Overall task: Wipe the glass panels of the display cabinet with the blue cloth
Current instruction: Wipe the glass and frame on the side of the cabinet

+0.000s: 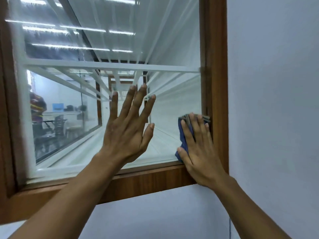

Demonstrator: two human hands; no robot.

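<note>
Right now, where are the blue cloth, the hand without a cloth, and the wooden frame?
blue cloth (183, 140), head view, its uncovered left edge.
left hand (126, 133), head view, the back of the hand.
wooden frame (155, 180), head view, its bottom rail.

The display cabinet (151, 180) sits in a pale wall (276, 83), its glass panel (172, 40) held in a brown wooden frame (214, 66). A white shelf (120, 67) crosses behind the glass. The blue cloth (183, 135) lies against the glass at the lower right corner, touching the frame's right side.
</note>
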